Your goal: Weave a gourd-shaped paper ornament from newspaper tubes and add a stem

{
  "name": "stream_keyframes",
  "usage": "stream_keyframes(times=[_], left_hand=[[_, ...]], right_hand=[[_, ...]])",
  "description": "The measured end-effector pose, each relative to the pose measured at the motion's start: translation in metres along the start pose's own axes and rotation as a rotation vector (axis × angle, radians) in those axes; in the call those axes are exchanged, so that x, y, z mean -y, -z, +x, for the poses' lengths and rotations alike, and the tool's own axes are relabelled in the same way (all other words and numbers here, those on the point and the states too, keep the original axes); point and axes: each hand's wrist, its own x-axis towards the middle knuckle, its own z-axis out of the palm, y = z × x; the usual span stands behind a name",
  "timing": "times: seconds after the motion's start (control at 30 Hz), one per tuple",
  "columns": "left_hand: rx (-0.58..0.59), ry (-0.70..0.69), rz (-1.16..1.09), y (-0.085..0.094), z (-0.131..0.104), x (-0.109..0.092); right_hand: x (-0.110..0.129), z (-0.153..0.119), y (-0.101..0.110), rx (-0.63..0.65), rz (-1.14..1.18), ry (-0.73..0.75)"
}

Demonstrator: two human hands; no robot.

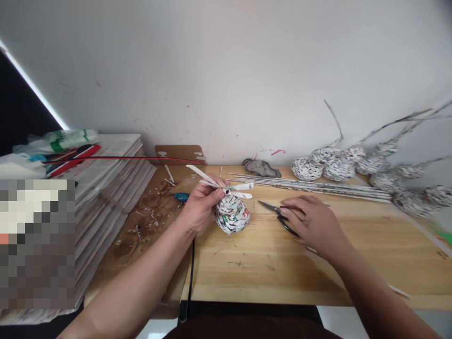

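A small woven ball of rolled newspaper strips (pixel 232 214) hangs from my left hand (pixel 203 202), whose thumb and fingers pinch its top. Loose flattened paper ends stick out around the pinch. To the right, my right hand (pixel 312 223) is over a pair of black-handled scissors (pixel 270 206), its fingers on the handle. The scissors lie low at the wooden tabletop (pixel 247 278), blades pointing left toward the ball and apart from it.
Long thin paper rods (pixel 318 188) lie behind my right hand. Several woven gourd shapes (pixel 339 167) stand at the back right. A grey glove-like cloth (pixel 261 168) is near the wall. Stacked paper (pixel 116 188) rises at the left, beside brown board with scraps (pixel 151 216).
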Motion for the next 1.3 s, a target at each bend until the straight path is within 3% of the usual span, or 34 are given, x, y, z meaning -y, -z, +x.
stream_keyframes(times=[0.07,0.17,0.27,0.43,0.63,0.83,1.07,1.3], left_hand=[[-0.008,-0.061,0.037,-0.002,-0.002,0.004],[-0.024,-0.120,0.103,-0.001,-0.003,0.009],[-0.054,-0.148,0.134,0.000,-0.003,0.011],[-0.079,-0.204,0.152,-0.001,-0.003,0.014],[-0.147,-0.279,0.219,-0.005,-0.007,0.019],[-0.066,-0.032,0.038,-0.007,-0.009,0.018],[0.029,0.114,-0.081,-0.005,-0.009,0.010],[0.069,0.147,-0.070,-0.004,-0.010,0.014]], right_hand=[[0.035,0.007,-0.012,-0.016,0.391,-0.109],[0.081,0.020,-0.036,0.066,0.952,-0.173],[0.099,0.030,-0.055,0.034,1.143,-0.153],[0.101,0.032,-0.063,-0.082,1.097,-0.190],[0.104,0.033,-0.067,-0.117,1.107,-0.166],[0.089,0.035,-0.068,-0.041,1.147,-0.140],[0.084,0.038,-0.058,-0.075,1.054,0.087],[0.083,0.034,-0.056,0.155,1.146,-0.081]])
